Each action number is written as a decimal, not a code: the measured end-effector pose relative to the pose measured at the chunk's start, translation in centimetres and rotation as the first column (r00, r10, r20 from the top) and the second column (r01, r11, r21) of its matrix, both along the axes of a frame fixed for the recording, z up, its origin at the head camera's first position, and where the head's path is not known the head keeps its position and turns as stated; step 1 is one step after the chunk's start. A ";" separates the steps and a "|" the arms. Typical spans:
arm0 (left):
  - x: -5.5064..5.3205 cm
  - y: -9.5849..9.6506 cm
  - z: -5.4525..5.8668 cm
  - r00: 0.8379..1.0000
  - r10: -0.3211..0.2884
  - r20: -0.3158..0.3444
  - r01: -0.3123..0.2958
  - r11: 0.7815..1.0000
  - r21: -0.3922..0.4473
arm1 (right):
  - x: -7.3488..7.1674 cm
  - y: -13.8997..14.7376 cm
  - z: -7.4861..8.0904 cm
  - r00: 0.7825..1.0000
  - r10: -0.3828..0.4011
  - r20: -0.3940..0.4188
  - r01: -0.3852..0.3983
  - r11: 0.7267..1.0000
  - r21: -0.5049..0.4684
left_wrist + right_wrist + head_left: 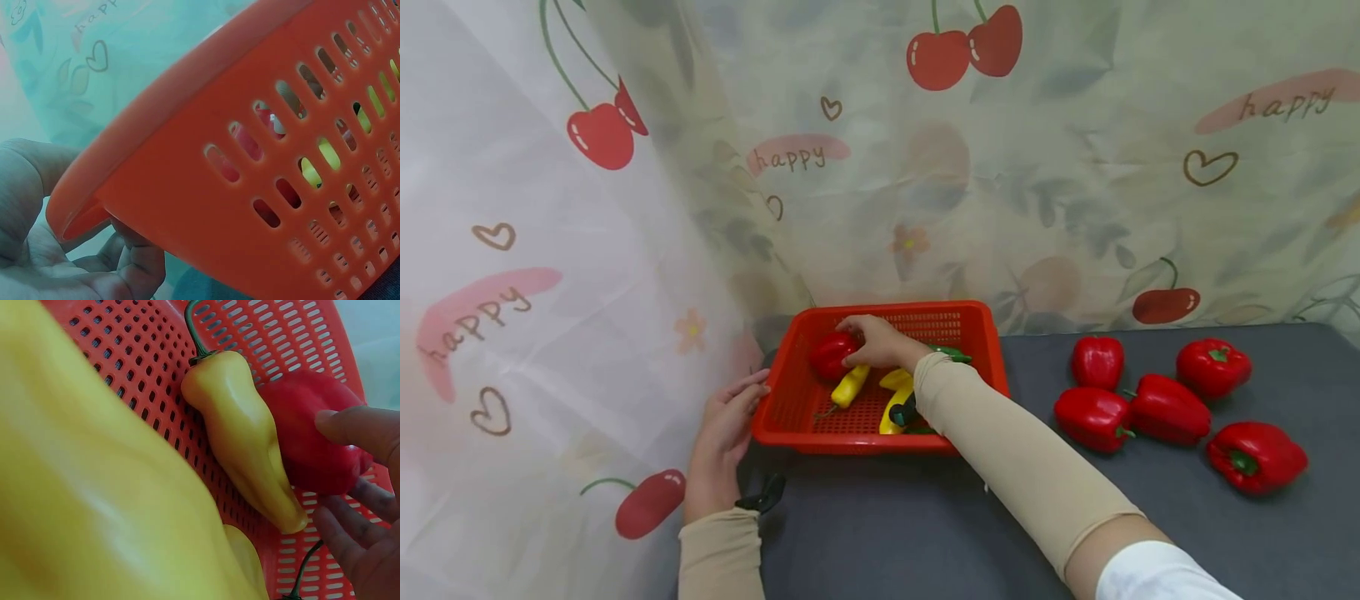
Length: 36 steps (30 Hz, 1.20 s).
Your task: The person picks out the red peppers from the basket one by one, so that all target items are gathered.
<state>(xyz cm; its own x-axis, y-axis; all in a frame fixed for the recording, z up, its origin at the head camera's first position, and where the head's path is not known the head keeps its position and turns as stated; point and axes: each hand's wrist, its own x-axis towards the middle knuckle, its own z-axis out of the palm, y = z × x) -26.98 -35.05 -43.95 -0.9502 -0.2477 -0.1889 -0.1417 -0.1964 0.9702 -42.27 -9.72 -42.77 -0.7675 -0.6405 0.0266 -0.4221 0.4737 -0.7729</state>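
Note:
My left hand point(722, 429) grips the left rim of an orange-red plastic basket point(850, 441); in the left wrist view its fingers point(140, 265) curl under that rim. Inside the basket my right hand point(883, 342) holds a red bell pepper point(831, 357) at the left end. The right wrist view shows the thumb on the side of this pepper point(303, 425) and the other fingers under its lower end. Beside it lies a yellow pepper point(852, 387) with a green stem. More yellow peppers point(893, 408) and a green pepper point(951, 353) are partly hidden by the right forearm.
Several red bell peppers point(1168, 407) lie on the dark grey table point(880, 525) to the right of the basket. A printed curtain point(880, 225) hangs close behind the basket and along its left side.

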 end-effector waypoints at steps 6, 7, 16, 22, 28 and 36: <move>0.1 0.2 0.4 1.000 -0.004 -0.009 0.004 1.000 -0.011 | -0.1 0.3 0.3 1.000 -0.001 0.000 0.001 0.999 -0.032; 0.1 0.2 0.4 1.000 -0.002 -0.011 0.002 1.000 -0.007 | -0.1 0.4 0.4 1.000 -0.001 -0.001 0.001 0.999 -0.034; 0.0 0.2 0.3 1.000 -0.011 -0.010 0.011 1.000 0.003 | 0.4 1.4 1.8 0.999 -0.028 -0.031 0.026 0.998 -0.065; 0.0 0.2 0.0 1.000 -0.009 -0.012 0.009 1.000 -0.007 | 0.6 2.4 3.9 0.999 -0.029 -0.017 0.026 0.988 -0.153; 0.1 0.0 -0.1 1.000 -0.006 -0.014 0.006 1.000 0.013 | 0.9 4.0 6.8 0.999 0.009 -0.038 -0.018 0.970 -0.242; 0.0 0.0 -0.1 1.000 -0.016 -0.017 0.016 1.000 0.013 | 3.3 8.6 10.6 0.997 -0.001 -0.073 -0.023 0.945 -0.325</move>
<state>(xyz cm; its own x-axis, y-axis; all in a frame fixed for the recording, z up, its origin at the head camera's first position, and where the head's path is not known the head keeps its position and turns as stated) -27.00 -35.09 -44.03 -0.9571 -0.2303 -0.1761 -0.1286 -0.2074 0.9698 -39.00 -1.09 -32.20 -0.7492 -0.5959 0.2891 -0.4853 0.1968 -0.8519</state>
